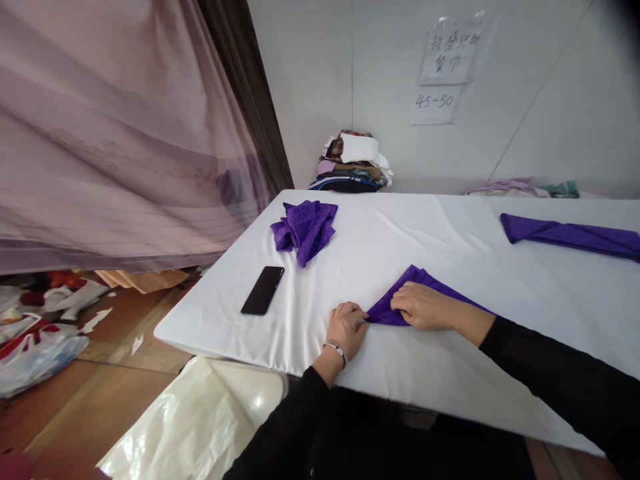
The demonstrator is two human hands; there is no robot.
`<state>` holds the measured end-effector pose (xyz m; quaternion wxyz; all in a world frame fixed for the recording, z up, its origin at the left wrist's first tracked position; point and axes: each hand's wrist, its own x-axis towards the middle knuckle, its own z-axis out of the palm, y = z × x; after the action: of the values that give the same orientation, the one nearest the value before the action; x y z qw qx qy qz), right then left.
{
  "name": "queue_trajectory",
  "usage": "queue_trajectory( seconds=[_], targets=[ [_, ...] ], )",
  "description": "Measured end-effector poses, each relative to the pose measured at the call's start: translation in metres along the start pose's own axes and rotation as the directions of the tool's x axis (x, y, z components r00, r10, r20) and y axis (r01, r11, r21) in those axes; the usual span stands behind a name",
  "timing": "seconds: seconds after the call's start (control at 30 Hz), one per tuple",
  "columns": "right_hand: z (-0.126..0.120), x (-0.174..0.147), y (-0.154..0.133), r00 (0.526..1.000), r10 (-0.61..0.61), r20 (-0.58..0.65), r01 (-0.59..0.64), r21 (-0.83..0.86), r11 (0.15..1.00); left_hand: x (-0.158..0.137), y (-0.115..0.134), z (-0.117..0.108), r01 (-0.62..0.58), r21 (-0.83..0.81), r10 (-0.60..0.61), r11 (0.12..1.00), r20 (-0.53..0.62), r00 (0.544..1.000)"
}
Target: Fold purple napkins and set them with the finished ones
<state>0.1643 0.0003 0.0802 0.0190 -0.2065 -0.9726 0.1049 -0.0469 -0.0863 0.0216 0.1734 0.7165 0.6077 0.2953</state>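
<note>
A purple cloth napkin (386, 311) lies folded to a pointed shape on the white-covered table (330, 287). My left hand (346, 327), with a bracelet at the wrist, pinches the napkin's left tip, its fingers curled. On top of the cloth rests my right hand (420, 305), fingers bent and pressed together at the folded layers; its forearm covers part of the napkin's right side. A crumpled purple napkin (306, 229) sits near the far left corner. Toward the right edge lies a purple cloth (570, 235) folded into a long band.
A black phone (263, 291) lies left of my hands. Folded clothes (353, 163) are stacked behind the table against the wall, which carries paper signs (445, 67). A pink curtain (115, 133) hangs at left. Plastic bags (45, 347) and a pale sheet (185, 427) are below.
</note>
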Motion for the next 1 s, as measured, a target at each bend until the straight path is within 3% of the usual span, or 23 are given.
queue_trajectory(
  seconds=[0.27, 0.73, 1.0],
  targets=[
    [-0.011, 0.001, -0.001, 1.0, -0.005, -0.002, 0.005, -0.03, 1.0, 0.005, 0.0, 0.003, 0.01, 0.024, -0.011, 1.0, 0.015, 1.0],
    [-0.017, 0.013, 0.031, 0.999, 0.024, 0.023, -0.024, 0.031, 0.999, 0.012, 0.009, 0.003, 0.058, 0.097, -0.059, 0.994, 0.015, 0.998],
    [-0.023, 0.002, 0.082, 0.989, 0.146, 0.037, -0.149, 0.072, 0.986, 0.013, 0.007, 0.002, 0.023, 0.096, -0.025, 0.995, 0.022, 0.999]
  ],
)
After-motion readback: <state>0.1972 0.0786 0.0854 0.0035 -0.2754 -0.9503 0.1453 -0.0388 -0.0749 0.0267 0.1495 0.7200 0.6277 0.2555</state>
